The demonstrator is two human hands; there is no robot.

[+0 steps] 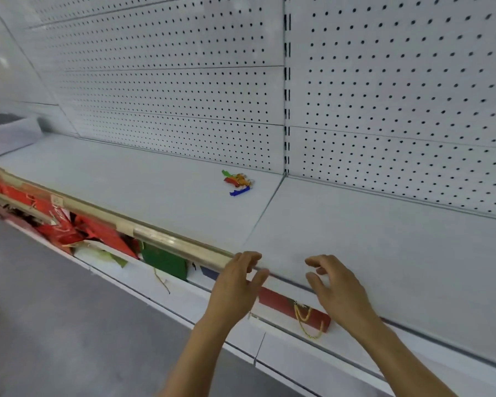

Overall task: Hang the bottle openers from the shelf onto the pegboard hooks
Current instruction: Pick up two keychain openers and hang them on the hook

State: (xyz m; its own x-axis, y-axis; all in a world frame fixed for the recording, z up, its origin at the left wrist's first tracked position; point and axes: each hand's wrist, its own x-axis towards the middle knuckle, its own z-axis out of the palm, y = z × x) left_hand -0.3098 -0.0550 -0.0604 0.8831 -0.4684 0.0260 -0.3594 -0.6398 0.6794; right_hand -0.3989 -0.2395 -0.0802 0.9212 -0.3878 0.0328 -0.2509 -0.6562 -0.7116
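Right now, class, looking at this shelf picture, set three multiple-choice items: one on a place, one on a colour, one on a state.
1. Where does the small pile of coloured plastic bottle openers lie?
A. on the white shelf, near the pegboard
B. on a hook
C. in a hand

2. Which colour is the opener nearest the shelf's front edge?
A. white
B. blue
C. black

3. What do the left hand and right hand hold?
A. one opener each
B. a hook
C. nothing

Key: 1 A, the pile rests on the shelf by the white perforated pegboard; 2 B, the blue piece lies foremost; 3 C, both hands' fingers are loosely curled, empty.
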